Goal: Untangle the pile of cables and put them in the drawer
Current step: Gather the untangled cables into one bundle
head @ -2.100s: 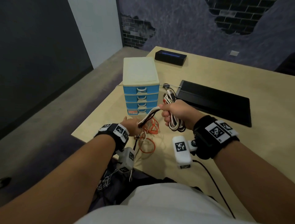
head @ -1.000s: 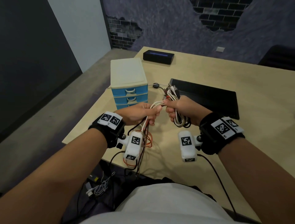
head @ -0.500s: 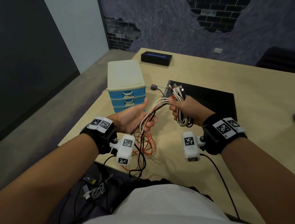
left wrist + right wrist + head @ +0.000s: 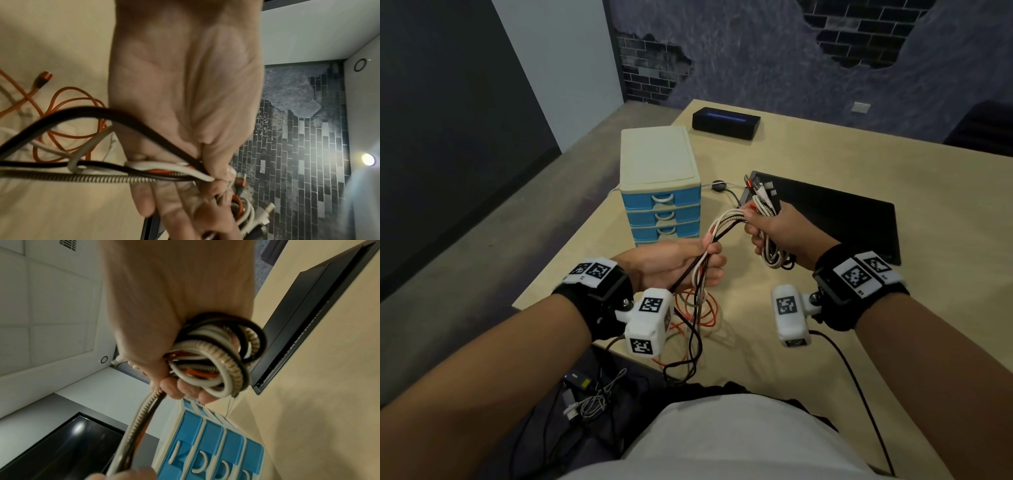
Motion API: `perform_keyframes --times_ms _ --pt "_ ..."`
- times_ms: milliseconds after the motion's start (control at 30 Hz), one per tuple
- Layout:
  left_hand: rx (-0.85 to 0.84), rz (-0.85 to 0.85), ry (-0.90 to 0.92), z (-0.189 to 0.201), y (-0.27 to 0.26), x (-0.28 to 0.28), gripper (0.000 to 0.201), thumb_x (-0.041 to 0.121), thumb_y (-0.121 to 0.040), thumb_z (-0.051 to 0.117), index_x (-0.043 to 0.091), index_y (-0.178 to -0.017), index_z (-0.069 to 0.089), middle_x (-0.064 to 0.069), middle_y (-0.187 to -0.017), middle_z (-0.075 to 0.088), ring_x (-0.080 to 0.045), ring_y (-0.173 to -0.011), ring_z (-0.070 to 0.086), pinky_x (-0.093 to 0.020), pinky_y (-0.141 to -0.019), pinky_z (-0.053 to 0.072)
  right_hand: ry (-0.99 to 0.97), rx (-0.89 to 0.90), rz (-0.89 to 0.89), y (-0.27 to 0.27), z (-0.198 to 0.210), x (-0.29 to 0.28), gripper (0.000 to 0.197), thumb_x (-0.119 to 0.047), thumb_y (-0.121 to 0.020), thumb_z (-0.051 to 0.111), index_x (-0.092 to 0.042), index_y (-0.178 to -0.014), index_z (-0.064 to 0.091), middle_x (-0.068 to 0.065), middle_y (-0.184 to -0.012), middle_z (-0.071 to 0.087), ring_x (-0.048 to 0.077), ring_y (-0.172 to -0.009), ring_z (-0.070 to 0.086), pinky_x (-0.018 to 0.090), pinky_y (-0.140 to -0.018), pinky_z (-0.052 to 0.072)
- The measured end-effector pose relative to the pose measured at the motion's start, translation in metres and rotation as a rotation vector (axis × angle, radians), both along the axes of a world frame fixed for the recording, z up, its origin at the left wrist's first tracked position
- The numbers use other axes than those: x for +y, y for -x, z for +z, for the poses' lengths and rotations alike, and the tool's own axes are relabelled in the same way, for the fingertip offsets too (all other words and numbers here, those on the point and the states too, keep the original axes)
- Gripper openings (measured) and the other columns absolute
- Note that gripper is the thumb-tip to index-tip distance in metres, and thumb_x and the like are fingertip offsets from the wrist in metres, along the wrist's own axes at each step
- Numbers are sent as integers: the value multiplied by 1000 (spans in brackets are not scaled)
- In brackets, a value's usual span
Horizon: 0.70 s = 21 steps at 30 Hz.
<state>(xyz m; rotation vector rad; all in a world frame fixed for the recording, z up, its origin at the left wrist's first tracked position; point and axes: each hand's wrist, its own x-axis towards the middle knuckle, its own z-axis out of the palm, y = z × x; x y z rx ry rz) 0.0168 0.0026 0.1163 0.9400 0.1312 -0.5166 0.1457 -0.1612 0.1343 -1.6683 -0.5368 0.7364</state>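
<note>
My right hand grips a coiled bundle of white, black, braided and orange cables, with the plug ends sticking up above the fist. The right wrist view shows the coil looping out under my curled fingers. Several strands run from that fist down to my left hand, whose thumb and fingers close round them. Below it the loose orange cable and black cable trail on the table. The blue drawer unit stands behind my left hand, all drawers shut.
A flat black slab lies right of the drawer unit, behind my right hand. A small black box sits at the far edge. The table's near-left edge runs close to my left wrist, with more wires on the floor.
My left hand, lying open under the strands half a second ago, has curled its fingers round them. My right hand keeps its grip on the coil and has barely moved.
</note>
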Motion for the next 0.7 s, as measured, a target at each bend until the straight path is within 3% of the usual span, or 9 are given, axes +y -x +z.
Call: perform_keyframes --times_ms 133,200,300,433,500,600,700 --pt "-74 45 -132 6 0 -6 31 31 -104 25 17 -81 42 6 -63 40 -10 -57 46 -23 -68 46 -28 110 -60 4 -9 6 23 -31 -100 53 -12 -87 54 0 -61 48 13 -50 47 29 -53 44" --pt "-130 107 -238 9 0 -14 29 31 -103 28 16 -82 42 6 -61 38 -8 -52 42 -22 -64 48 14 197 -55 9 -11 8 32 -42 -98 52 -11 -90 60 1 -62 50 14 -51 50 28 -52 46" --pt "-228 151 -345 11 1 -25 26 28 -103 30 15 -83 43 6 -61 40 -7 -49 42 -24 -64 51 65 297 28 19 -11 11 51 -58 -96 43 -11 -92 62 5 -70 59 16 -57 58 26 -55 51" --pt "-375 145 -666 19 0 -35 24 23 -104 29 17 -84 40 2 -66 37 -7 -49 40 -22 -58 50 -32 466 171 28 -9 17 79 -74 -87 26 -7 -73 65 11 -64 64 20 -57 64 27 -58 53" --pt "-432 158 -874 23 -2 -41 22 23 -104 29 16 -86 39 1 -67 39 -4 -47 41 -23 -51 47 -42 488 157 28 -8 20 86 -85 -74 34 -4 -81 63 14 -70 61 23 -62 62 31 -64 50" --pt "-439 208 -1188 26 -8 -49 23 29 -103 31 9 -96 41 -4 -76 45 -7 -49 45 -26 -45 44 -80 528 98 27 -5 25 92 -90 -53 50 -10 -98 60 15 -88 55 24 -81 56 32 -75 44" --pt "-387 250 -1395 30 -11 -54 29 30 -103 30 4 -112 36 -11 -82 52 -13 -52 48 -31 -45 49 -92 543 17 25 -2 25 90 -85 -73 37 -8 -109 63 11 -90 65 22 -82 64 32 -76 51"
